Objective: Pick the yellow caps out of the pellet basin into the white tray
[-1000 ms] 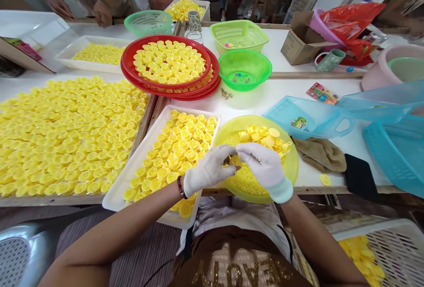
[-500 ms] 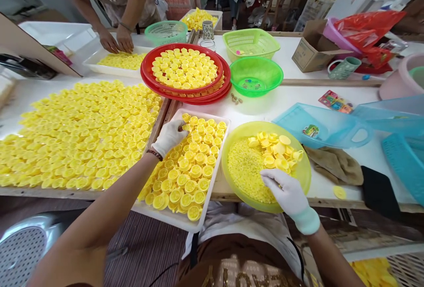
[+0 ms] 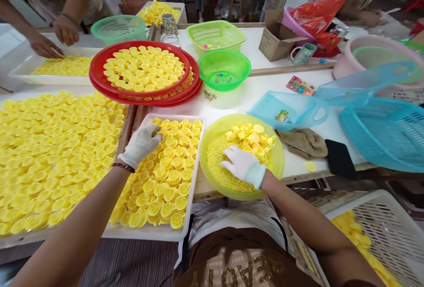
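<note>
Both my hands wear white gloves. My left hand (image 3: 141, 144) rests at the far left corner of a white tray (image 3: 165, 230) filled with yellow caps (image 3: 165, 172), fingers curled on a cap there. My right hand (image 3: 243, 164) reaches into a yellow-green bowl (image 3: 280, 161) that holds small yellow pellets (image 3: 215, 154) and a heap of loose caps (image 3: 250, 134); its fingers are bent down onto the pellets and what they hold is hidden.
A wide board (image 3: 49, 145) covered with yellow caps lies left. Stacked red trays (image 3: 99, 64) of caps, green bowl (image 3: 223, 68) and green baskets (image 3: 215, 35) stand behind. Blue baskets (image 3: 380, 132) sit right. Another person's hands (image 3: 54, 35) work at a far white tray (image 3: 20, 73).
My hands parted from above the bowl. The left went to the far corner of the white tray; the right dropped into the bowl and slid onto the pellets.
</note>
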`<act>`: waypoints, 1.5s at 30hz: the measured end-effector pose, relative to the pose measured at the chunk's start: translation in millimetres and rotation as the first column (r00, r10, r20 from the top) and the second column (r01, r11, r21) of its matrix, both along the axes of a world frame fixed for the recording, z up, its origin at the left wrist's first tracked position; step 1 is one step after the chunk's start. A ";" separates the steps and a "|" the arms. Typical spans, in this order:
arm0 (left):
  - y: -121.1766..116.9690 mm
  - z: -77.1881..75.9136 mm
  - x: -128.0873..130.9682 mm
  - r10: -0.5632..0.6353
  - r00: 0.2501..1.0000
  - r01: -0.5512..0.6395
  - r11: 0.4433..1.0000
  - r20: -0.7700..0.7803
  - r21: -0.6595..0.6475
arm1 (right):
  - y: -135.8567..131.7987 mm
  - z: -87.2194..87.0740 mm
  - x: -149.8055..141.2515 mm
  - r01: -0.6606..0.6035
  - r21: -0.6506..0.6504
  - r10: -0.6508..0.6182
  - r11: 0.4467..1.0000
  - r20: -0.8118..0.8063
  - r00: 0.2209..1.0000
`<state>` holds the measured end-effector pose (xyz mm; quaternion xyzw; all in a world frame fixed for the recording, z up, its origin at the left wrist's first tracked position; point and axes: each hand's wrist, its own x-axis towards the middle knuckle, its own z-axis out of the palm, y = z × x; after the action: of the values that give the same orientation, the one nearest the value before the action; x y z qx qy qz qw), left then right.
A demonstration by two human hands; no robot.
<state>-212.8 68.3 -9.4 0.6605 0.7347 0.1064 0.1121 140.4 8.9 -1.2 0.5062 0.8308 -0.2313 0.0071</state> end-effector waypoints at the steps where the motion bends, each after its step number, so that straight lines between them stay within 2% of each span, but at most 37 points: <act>1: 1.8 -1.5 1.0 0.001 1.000 -0.001 1.000 0.006 -0.006 | 1.3 0.9 -4.0 -0.003 -0.016 0.004 1.000 0.063 0.998; 4: 3.6 -2.7 3.8 0.011 0.998 -0.010 1.000 0.059 -0.014 | -3.2 0.6 -6.2 -0.082 -0.055 0.089 0.995 0.142 0.986; 7: 0.5 5.1 7.3 0.063 0.998 -0.063 0.998 0.031 -0.027 | -10.8 -1.5 3.5 -0.171 -0.096 0.181 0.981 0.110 0.977; 9: -1.9 15.3 14.5 0.089 0.996 -0.089 0.996 -0.018 0.028 | -12.3 -2.4 11.9 -0.195 -0.123 0.204 0.973 0.064 0.977; 11: -2.5 26.6 30.6 0.026 0.999 -0.021 0.988 -0.031 0.154 | -10.7 -2.6 18.8 -0.227 -0.140 0.228 0.964 -0.003 0.974; 14: 0.4 37.3 76.8 -0.208 0.978 0.203 0.928 -0.017 0.313 | -5.6 -3.6 24.7 -0.288 -0.165 0.270 0.943 -0.123 0.955; 16: 3.2 36.8 119.4 -0.358 0.934 0.343 0.886 -0.011 0.311 | -3.0 -5.4 25.9 -0.288 -0.179 0.256 0.941 -0.185 0.949; 19: 8.1 27.7 182.6 -0.495 0.866 0.500 0.850 -0.072 0.167 | -3.1 -7.6 26.6 -0.231 -0.183 0.190 0.956 -0.220 0.957; 22: 13.5 18.4 221.1 -0.565 0.806 0.575 0.818 -0.177 0.009 | -7.5 -5.7 30.9 -0.174 -0.173 0.135 0.969 -0.215 0.967; 25: 11.8 14.9 226.3 -0.655 0.712 0.667 0.743 -0.254 -0.048 | -11.8 -0.7 40.4 -0.132 -0.164 0.087 0.978 -0.255 0.963; 28: -1.3 14.1 211.7 -0.732 0.609 0.754 0.654 -0.305 -0.065 | -13.2 3.4 50.7 -0.088 -0.157 0.033 0.984 -0.323 0.946; 30: -11.7 13.1 201.1 -0.752 0.600 0.771 0.635 -0.272 -0.054 | -12.5 4.6 55.3 -0.059 -0.152 0.002 0.987 -0.351 0.936; 32: -18.5 11.8 195.2 -0.723 0.662 0.739 0.673 -0.197 0.014 | -11.4 5.1 57.3 -0.040 -0.151 -0.018 0.988 -0.366 0.930; 34: -19.3 11.1 196.2 -0.635 0.758 0.650 0.754 -0.146 0.093 | -10.3 5.4 57.3 -0.032 -0.148 -0.026 0.989 -0.375 0.927; 36: -14.7 11.6 202.9 -0.540 0.826 0.559 0.821 -0.159 0.114 | -9.8 6.2 56.4 -0.030 -0.136 -0.023 0.990 -0.375 0.927; 37: -11.4 12.3 207.4 -0.514 0.838 0.536 0.839 -0.183 0.096 | -9.7 6.8 56.0 -0.029 -0.125 -0.020 0.992 -0.372 0.928; 41: -2.8 16.1 220.6 -0.518 0.827 0.530 0.848 -0.217 -0.004 | -9.1 11.5 55.9 0.002 -0.054 -0.023 0.999 -0.382 0.924; 45: -14.3 15.9 216.7 -0.520 0.854 0.520 0.853 -0.013 0.035 | -3.6 17.7 52.8 0.071 0.056 -0.033 0.996 -0.495 0.868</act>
<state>4.0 53.9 6.5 0.8366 0.5269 0.0848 0.1234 193.2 5.3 16.5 0.4525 0.7990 -0.3227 -0.2298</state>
